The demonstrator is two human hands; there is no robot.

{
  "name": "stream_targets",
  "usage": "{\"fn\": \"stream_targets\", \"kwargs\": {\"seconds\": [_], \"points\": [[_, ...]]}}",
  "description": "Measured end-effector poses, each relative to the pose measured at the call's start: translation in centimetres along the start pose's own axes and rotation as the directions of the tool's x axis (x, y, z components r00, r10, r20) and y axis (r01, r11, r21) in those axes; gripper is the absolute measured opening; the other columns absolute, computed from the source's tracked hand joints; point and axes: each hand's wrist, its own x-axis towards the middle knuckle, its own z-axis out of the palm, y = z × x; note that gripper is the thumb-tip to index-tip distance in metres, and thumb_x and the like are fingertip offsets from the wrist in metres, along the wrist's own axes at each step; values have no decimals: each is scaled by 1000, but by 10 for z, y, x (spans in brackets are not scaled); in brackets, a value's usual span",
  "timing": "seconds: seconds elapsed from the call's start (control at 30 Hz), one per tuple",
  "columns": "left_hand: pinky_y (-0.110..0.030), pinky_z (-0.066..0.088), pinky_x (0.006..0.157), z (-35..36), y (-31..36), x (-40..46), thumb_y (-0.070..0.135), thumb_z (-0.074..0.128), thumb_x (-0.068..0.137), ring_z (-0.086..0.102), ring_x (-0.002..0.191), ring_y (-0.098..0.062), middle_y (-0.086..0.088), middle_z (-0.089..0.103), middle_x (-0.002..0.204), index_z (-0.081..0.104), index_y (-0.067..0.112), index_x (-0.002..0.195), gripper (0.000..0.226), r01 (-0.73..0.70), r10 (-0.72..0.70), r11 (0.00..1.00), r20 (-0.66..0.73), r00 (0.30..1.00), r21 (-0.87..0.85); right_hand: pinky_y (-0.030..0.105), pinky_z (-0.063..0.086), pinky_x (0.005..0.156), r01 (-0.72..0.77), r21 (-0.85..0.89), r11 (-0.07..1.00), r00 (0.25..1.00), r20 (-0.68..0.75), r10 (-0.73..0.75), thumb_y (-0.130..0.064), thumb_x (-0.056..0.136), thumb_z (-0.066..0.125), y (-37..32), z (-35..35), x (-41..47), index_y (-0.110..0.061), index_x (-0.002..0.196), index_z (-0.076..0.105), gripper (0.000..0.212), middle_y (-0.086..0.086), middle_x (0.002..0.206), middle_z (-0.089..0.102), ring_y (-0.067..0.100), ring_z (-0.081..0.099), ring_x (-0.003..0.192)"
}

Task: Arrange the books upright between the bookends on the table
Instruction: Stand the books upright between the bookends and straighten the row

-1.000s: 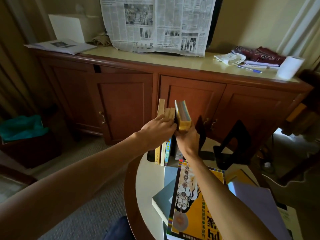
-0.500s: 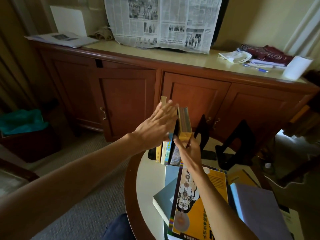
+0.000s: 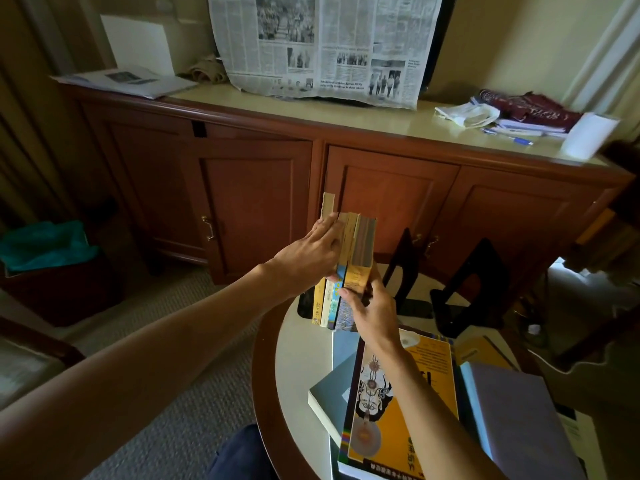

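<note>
Several books [image 3: 329, 303] stand upright at the far left of the round table [image 3: 294, 362]. A yellow book [image 3: 363, 247] stands at the right end of that row. My left hand [image 3: 308, 258] lies flat against the left side of the row's tops, fingers straight. My right hand [image 3: 374, 306] pinches the lower spine of the yellow book. Two black bookends [image 3: 401, 268] [image 3: 481, 275] stand to the right, apart from the row. A yellow-covered book [image 3: 398, 403] lies flat on a pile near me, with a lilac book [image 3: 519, 417] beside it.
A wooden sideboard [image 3: 346, 161] stands behind the table, bearing a newspaper [image 3: 322, 46], papers, a pen and a white roll [image 3: 588, 135]. A dark bin with teal lining [image 3: 45, 251] stands on the carpet at left. A chair arm shows at lower left.
The yellow book has come down from above the row to stand upright at its right end. My left hand opened from a grip to a flat press on the books.
</note>
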Motion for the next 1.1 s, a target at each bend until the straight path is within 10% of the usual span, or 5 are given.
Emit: {"fn": "stream_targets", "kwargs": {"seconds": [0.2, 0.5, 1.1], "points": [[-46, -5, 121, 1, -7, 2, 55, 57, 88, -2, 152, -38, -24, 17, 161, 23, -3, 152, 92, -67, 67, 996, 16, 998, 56, 3, 45, 60, -75, -136, 988, 986, 138, 93, -37, 69, 87, 6, -6, 8, -22, 130, 47, 75, -13, 106, 66, -5, 61, 85], [-57, 27, 118, 10, -6, 0, 42, 59, 92, 7, 147, -54, -30, 35, 148, 28, -8, 149, 82, -43, 51, 985, -40, 998, 169, 33, 62, 71, -102, -373, 922, 972, 161, 173, -34, 68, 88, 33, 12, 19, -14, 115, 62, 58, 0, 110, 73, 13, 72, 89], [-56, 14, 121, 17, -12, 10, 35, 60, 94, -4, 148, -52, -31, 20, 157, 21, -6, 152, 81, -26, 32, 994, -48, 998, 110, 25, 56, 71, -82, -432, 898, 964, 195, 182, -32, 74, 84, 18, 9, 30, -15, 116, 62, 50, 2, 116, 72, 17, 71, 97]]}}
